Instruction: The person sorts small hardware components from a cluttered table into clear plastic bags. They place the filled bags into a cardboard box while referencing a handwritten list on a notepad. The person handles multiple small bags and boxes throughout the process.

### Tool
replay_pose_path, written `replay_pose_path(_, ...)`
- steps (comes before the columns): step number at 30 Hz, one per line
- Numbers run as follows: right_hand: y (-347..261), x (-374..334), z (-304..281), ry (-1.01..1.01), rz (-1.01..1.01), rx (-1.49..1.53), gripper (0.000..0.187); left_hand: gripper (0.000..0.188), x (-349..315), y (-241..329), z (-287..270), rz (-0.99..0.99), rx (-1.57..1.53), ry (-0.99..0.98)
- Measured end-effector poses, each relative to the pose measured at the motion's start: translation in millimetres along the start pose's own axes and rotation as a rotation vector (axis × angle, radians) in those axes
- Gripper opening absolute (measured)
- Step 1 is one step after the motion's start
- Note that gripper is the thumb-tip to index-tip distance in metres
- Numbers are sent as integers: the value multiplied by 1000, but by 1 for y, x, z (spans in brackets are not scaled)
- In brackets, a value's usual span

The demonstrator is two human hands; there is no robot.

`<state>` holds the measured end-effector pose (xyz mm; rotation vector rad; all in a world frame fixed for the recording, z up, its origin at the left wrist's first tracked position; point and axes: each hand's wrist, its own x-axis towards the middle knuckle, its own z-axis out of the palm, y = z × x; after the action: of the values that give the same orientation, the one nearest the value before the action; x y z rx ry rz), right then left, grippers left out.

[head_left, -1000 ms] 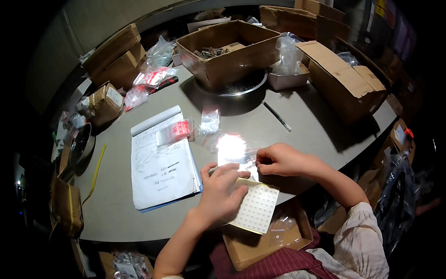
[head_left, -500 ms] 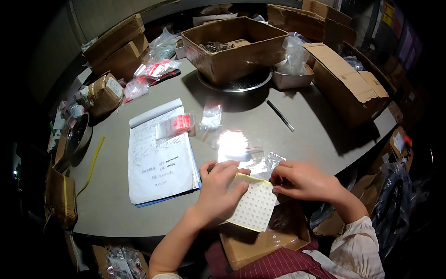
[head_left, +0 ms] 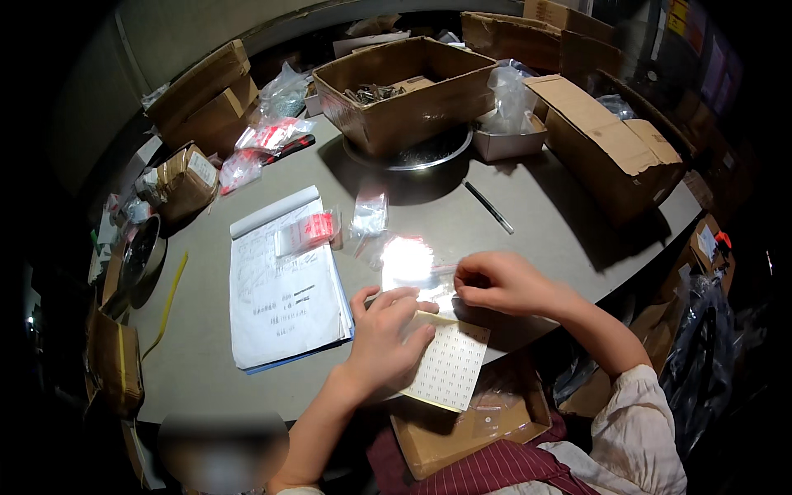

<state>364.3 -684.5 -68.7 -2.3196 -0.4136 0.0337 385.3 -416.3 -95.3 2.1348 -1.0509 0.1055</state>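
My left hand grips a pale sheet of small printed stickers near its upper left corner, thumb on top. The sheet slants over the table's near edge. Just beyond it, my right hand has its fingertips pinched together low over the clear plastic zip bags. Whatever those fingers hold, if anything, is too small or hidden to make out. The bags lie flat and shine with glare. Below the sheet is an open shallow cardboard box with clear plastic inside.
Left of the bags lies a notepad with a red-marked packet on it. A black pen rests to the right. Farther back, a large carton sits on a metal basin. Other cartons line the table's rim.
My right hand has left the sheet's upper right corner and moved up and left over the bags. My left hand still holds the sheet. The whole view has shifted slightly.
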Motion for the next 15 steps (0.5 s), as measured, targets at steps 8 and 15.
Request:
replay_pose_path(8, 10, 36, 2, -82, 130, -380, 29, 36, 1, 3, -7, -63, -66, -41)
replay_pose_path(15, 16, -12, -5, -99, -52, -157, 26, 43, 4, 10, -33, -379, -992, 26)
